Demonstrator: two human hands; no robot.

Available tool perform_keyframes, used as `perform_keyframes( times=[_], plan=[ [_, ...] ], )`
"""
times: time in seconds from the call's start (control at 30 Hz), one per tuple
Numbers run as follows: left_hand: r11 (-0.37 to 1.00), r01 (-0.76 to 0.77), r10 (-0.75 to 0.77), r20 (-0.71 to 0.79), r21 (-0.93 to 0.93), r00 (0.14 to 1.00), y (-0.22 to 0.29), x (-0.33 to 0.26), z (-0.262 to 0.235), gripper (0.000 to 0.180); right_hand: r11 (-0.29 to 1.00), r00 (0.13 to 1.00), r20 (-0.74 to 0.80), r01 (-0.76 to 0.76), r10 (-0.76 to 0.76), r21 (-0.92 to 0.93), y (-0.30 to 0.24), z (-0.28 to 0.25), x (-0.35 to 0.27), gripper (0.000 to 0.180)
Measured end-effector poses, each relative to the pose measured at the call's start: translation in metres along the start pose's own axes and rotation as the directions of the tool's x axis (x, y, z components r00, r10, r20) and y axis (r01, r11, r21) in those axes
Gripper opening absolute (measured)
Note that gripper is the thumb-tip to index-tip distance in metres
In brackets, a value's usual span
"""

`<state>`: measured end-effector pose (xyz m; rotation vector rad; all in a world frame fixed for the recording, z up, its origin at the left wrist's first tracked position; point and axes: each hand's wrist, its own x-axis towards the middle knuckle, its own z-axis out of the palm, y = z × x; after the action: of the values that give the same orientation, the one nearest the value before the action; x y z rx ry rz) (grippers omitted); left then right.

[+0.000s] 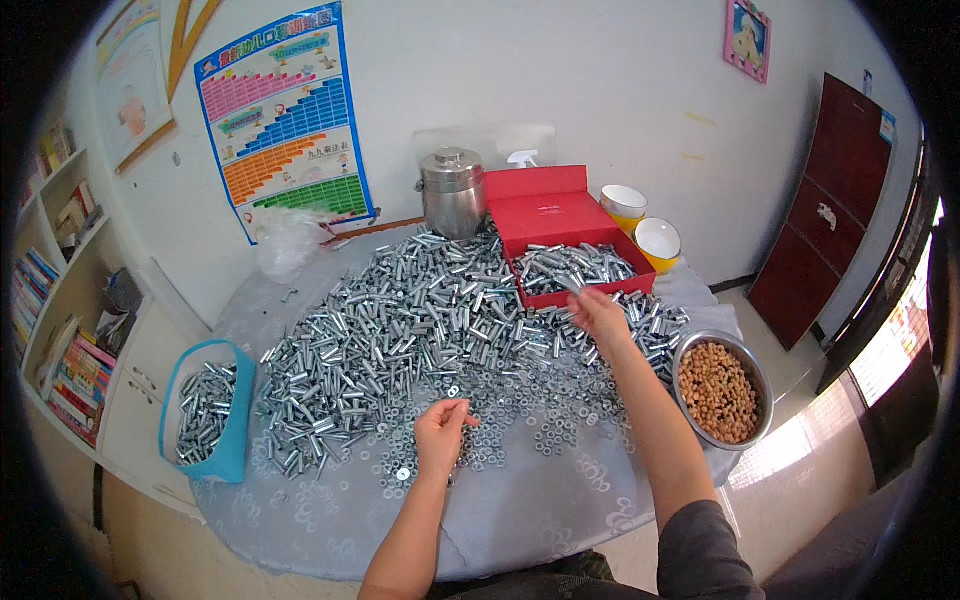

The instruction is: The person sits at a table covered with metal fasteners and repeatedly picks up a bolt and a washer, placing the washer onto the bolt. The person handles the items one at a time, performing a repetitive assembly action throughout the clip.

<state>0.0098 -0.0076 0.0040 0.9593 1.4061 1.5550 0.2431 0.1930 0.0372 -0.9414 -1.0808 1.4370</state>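
A large heap of silvery metal sleeves [400,310] covers the middle of the table. Loose washers [487,445] lie scattered along its near side. Over these washers my left hand [440,438] is closed, thumb against fingers; whatever it may pinch is too small to name. My right hand [600,318] reaches to the front edge of an open red box [548,299] full of the same sleeves. Its fingers are closed on a metal sleeve [572,284], slightly blurred, that sticks out over the box's contents.
A blue fabric basket [236,425] with sleeves stands at the table's left. At the right edge sits a steel bowl [765,400] of small brown pieces. Behind are a lidded steel pot [452,195], yellow bowls [657,240] and a crumpled plastic bag [290,245].
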Motion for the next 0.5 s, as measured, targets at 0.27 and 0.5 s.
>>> perform_keyframes(
  times=[0.27, 0.5],
  plan=[
    [0.864, -0.246, 0.35, -0.174, 0.439, 0.92, -0.011, 0.016, -0.024, 0.008, 0.889, 0.974, 0.185, 0.195, -0.127, -0.415, 0.034, 0.029, -0.022, 0.023],
    [0.462, -0.358, 0.506, 0.09, 0.811, 0.858, -0.01, 0.029, -0.027, 0.023, 0.651, 0.939, 0.247, 0.343, -0.239, -0.677, 0.054, 0.037, -0.035, 0.021]
  ],
)
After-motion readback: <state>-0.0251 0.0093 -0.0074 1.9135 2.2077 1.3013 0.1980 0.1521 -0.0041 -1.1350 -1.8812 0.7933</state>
